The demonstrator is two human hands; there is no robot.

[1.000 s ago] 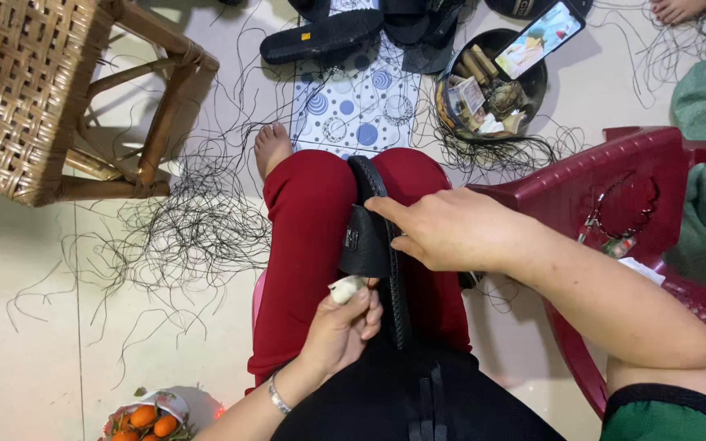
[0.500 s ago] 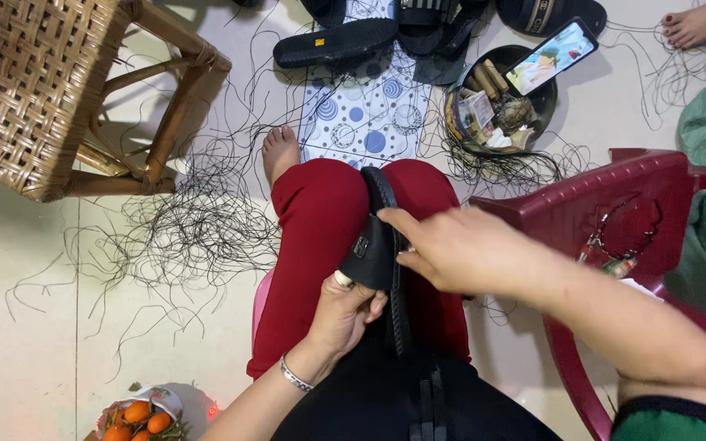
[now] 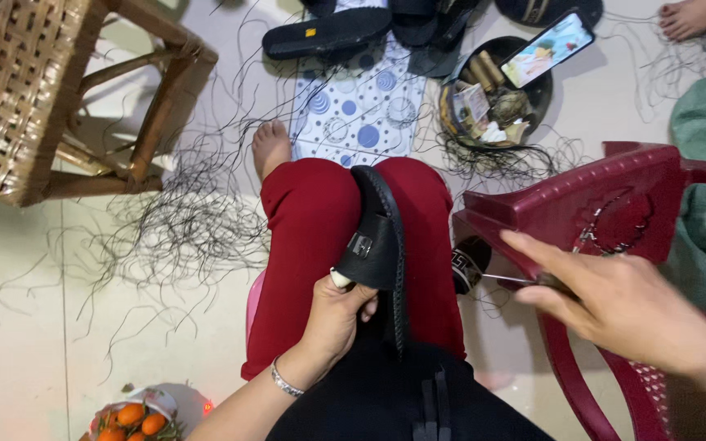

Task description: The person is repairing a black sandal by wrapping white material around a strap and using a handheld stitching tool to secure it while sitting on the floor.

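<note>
A black sandal (image 3: 377, 237) stands on edge between my knees, which are in red trousers. My left hand (image 3: 332, 318) grips its strap from below, and the thumb has a white wrap on its tip. My right hand (image 3: 623, 310) is off to the right, over the red plastic chair (image 3: 582, 204). It is closed on a thin metal awl (image 3: 504, 280) whose point faces the sandal. A black thread spool (image 3: 469, 263) lies beside my right thigh, just below the awl's tip.
Black thread offcuts (image 3: 181, 229) litter the floor to the left. A wicker stool (image 3: 34, 90) stands top left. Ahead lie a dotted cloth (image 3: 361, 106), more black sandals (image 3: 328, 34), and a round tray (image 3: 492, 98) with a phone (image 3: 547, 47). A bowl of oranges (image 3: 132, 416) sits bottom left. Another person's foot (image 3: 696, 16) shows top right.
My right hand has left the sandal and pulled away to the right with the awl. My left hand has slid up onto the strap. The view has tilted slightly downward.
</note>
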